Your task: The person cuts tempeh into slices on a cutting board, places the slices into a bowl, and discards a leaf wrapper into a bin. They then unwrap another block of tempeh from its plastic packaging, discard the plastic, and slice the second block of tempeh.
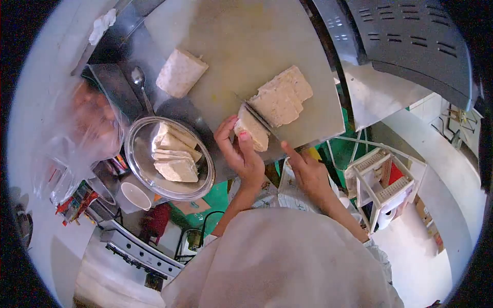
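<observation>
A knife (259,115) stands with its blade between a pale block piece (251,132) and several overlapping slices (281,97) on the whitish cutting board (231,31). My left hand (240,154) grips the near piece, its fingertips on the left end and top. My right hand (308,173) is closed at the knife's near end; the handle is hidden in the fist. Farther up the board, to the left, lies another pale block (181,73), touched by neither hand.
A steel bowl (132,159) holding several slices is left of the board. Beyond it are a spoon (138,79), a clear plastic bag (77,133) and a white cup (137,193). A white rack (382,179) stands at the right, below a grey metal appliance (411,41).
</observation>
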`<move>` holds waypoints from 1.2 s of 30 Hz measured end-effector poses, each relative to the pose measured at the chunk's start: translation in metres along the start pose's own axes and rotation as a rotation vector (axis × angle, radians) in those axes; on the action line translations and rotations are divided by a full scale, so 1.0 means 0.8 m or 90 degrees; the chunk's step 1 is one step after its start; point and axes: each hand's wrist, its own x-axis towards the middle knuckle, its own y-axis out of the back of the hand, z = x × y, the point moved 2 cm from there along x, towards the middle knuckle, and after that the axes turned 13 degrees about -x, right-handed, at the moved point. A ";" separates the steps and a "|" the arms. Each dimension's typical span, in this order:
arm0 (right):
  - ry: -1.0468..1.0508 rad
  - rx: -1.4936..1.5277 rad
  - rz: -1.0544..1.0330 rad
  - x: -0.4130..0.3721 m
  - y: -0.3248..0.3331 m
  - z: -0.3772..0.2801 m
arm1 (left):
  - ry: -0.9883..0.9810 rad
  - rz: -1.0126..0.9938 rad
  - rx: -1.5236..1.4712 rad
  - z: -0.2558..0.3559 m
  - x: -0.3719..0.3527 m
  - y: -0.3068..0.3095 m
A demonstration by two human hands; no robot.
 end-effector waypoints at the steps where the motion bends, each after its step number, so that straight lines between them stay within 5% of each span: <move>1: -0.020 -0.045 -0.054 -0.005 -0.003 0.003 | -0.001 -0.003 0.011 0.000 0.000 0.000; 8: -0.050 -0.026 -0.008 -0.001 0.005 0.015 | -0.012 -0.013 0.037 0.002 0.000 -0.001; 17: 0.091 0.059 0.054 -0.033 0.054 -0.021 | 0.067 0.020 -0.024 -0.011 -0.008 0.007; 19: 0.009 0.044 -0.081 -0.045 0.049 -0.024 | -0.011 0.000 0.008 -0.005 -0.005 0.004; 36: -0.022 0.034 -0.139 -0.059 0.049 -0.046 | 0.005 0.033 0.015 -0.021 -0.012 0.006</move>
